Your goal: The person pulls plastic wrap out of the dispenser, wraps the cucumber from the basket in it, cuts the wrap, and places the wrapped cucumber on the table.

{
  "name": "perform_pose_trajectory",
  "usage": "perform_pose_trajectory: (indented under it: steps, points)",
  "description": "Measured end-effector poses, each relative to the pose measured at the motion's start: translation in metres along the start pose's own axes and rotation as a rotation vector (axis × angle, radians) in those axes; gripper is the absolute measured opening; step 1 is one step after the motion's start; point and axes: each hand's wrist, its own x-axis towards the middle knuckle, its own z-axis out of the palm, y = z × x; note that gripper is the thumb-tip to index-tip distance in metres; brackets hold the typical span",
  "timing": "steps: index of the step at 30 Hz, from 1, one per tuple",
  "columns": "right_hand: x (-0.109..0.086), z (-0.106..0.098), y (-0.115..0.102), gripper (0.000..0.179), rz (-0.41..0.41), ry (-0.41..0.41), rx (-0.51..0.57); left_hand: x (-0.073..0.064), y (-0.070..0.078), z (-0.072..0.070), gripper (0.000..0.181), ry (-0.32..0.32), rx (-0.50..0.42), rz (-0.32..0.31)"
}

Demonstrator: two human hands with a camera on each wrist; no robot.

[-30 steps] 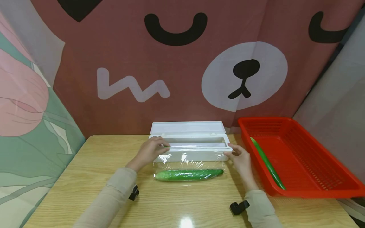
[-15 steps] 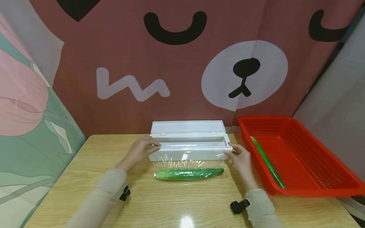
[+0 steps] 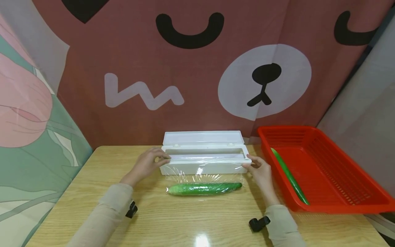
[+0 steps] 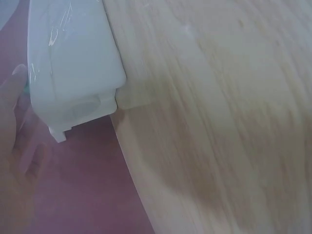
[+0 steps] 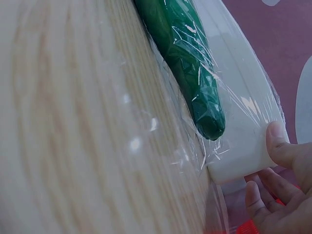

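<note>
A white cling film dispenser box (image 3: 203, 168) stands at the back of the table with its lid (image 3: 203, 138) raised. Clear cling film (image 3: 200, 177) runs from its front edge down over a green cucumber (image 3: 205, 189), which lies wrapped in film. My left hand (image 3: 147, 163) pinches at the left end of the box's front rail. A small green bit, seemingly the slide cutter (image 4: 27, 88), shows by that thumb in the left wrist view, mostly hidden. With thumb on the front and fingers behind, my right hand (image 3: 259, 170) grips the box's right end.
A red plastic basket (image 3: 348, 208) stands at the right of the wooden table (image 3: 185, 219), with another cucumber (image 3: 290, 176) along its left side. A printed cloth (image 3: 197, 79) hangs behind the table, close to the raised lid.
My left hand has slid left along the box's front rail, from a little inside the box to its left end. The right hand, box and wrapped cucumber stay in place.
</note>
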Motion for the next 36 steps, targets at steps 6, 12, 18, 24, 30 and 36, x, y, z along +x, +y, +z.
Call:
perform_pose_trajectory:
  steps: [6, 12, 18, 24, 30, 36]
  points:
    - [0.0, 0.0, 0.0, 0.04, -0.002, 0.003, 0.01, -0.002, -0.003, 0.0, 0.015, 0.015, 0.025, 0.015]
    - [0.0, 0.0, 0.001, 0.04, -0.006, -0.003, 0.007, -0.005, -0.004, -0.003, 0.015, 0.037, 0.04, 0.037]
    - [-0.001, 0.001, -0.001, 0.04, -0.004, 0.004, -0.004, -0.011, -0.009, -0.007, 0.014, 0.071, 0.057, -0.006]
    - [-0.001, 0.001, -0.002, 0.039, -0.023, -0.004, 0.018, -0.012, -0.011, -0.005, 0.016, 0.071, 0.04, -0.022]
    - [-0.001, 0.0, -0.004, 0.04, -0.022, -0.018, 0.031, -0.015, -0.009, -0.001, 0.017, 0.081, -0.006, -0.049]
    - [-0.003, -0.001, -0.007, 0.043, 0.006, -0.046, 0.003, -0.017, -0.004, 0.004, 0.028, 0.099, 0.004, -0.019]
